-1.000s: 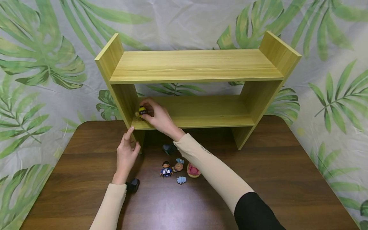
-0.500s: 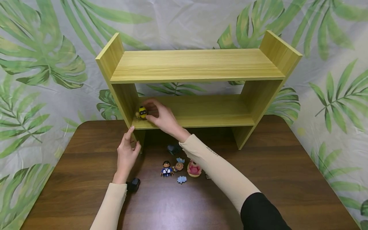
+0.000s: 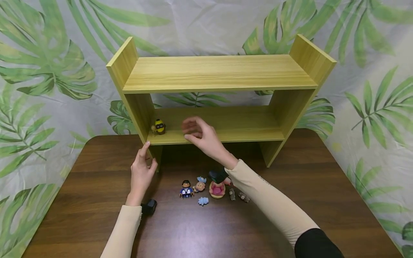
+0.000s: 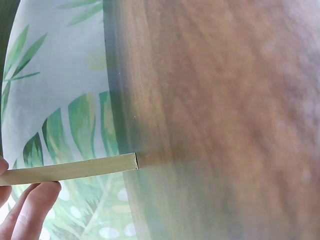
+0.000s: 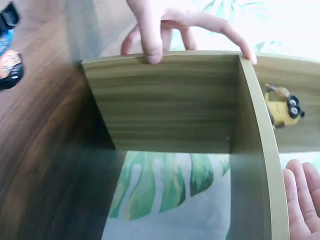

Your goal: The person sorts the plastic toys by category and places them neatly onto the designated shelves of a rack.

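Observation:
A yellow minion figure [image 3: 159, 127] in black goggles stands at the left end of the middle board of the wooden shelf [image 3: 219, 73]. To its right, my right hand [image 3: 203, 136] hovers apart from it, fingers loosely bent and holding nothing. The right wrist view shows the minion figure [image 5: 283, 111] beyond a board edge, the right hand's fingers [image 5: 298, 187] low at the right. My left hand [image 3: 142, 171] grips the front edge of the shelf's left side panel. In the left wrist view, its fingers [image 4: 37, 207] lie on both sides of that panel's edge.
On the brown table [image 3: 96, 186] before the shelf lie a boy figure [image 3: 186, 190] in blue, a pale round-headed figure [image 3: 200, 185], small blue pieces [image 3: 203, 201], a pink figure [image 3: 217, 190] and two small grey figures [image 3: 243, 196]. A leaf-patterned cloth [image 3: 206, 25] hangs behind.
My right hand has let go of the minion figure and moved right, away from it. The figure stays standing on the board. The left hand has kept its place on the side panel.

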A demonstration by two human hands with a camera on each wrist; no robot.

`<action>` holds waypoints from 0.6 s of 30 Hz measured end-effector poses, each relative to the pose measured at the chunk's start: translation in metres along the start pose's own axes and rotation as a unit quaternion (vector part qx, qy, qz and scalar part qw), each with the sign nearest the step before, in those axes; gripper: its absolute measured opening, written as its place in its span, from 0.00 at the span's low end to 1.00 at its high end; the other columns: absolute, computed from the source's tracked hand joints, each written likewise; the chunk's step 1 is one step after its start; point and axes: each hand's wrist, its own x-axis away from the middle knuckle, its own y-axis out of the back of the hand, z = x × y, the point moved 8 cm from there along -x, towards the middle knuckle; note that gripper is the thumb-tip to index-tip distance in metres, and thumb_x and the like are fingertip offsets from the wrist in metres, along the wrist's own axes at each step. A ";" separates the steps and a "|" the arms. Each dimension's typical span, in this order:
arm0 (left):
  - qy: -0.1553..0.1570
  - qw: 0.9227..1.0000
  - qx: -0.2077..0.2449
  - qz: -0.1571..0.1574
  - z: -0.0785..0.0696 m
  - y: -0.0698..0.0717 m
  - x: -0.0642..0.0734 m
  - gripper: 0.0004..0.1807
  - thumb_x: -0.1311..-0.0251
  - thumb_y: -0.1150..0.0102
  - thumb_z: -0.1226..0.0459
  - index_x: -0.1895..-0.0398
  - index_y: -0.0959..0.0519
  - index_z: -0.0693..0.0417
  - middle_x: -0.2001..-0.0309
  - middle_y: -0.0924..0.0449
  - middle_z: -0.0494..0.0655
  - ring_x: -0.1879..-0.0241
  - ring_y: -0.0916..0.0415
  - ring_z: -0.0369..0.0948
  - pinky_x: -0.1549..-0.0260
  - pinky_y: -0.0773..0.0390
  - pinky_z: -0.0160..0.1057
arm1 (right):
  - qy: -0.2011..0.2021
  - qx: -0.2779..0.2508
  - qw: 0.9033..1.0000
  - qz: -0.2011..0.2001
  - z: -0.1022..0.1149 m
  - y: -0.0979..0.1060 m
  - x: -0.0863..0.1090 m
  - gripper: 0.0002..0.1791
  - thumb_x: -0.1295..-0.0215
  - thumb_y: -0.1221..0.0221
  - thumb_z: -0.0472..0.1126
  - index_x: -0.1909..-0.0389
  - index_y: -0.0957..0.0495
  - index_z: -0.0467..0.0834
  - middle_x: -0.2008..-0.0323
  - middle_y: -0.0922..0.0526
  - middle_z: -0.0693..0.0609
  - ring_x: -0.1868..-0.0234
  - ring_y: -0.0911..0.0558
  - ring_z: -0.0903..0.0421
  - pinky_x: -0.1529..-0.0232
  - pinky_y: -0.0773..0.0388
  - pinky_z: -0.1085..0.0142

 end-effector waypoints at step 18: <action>0.000 1.000 -0.004 -0.007 -0.003 0.002 -0.001 0.46 0.51 0.43 0.83 0.32 0.42 0.39 0.63 0.29 0.56 0.74 0.31 0.46 0.84 0.27 0.43 | -0.009 0.003 1.000 -0.029 -0.003 0.049 0.070 0.18 0.35 0.44 0.28 0.45 0.31 0.33 0.52 0.22 0.39 0.52 0.21 0.47 0.51 0.25 0.60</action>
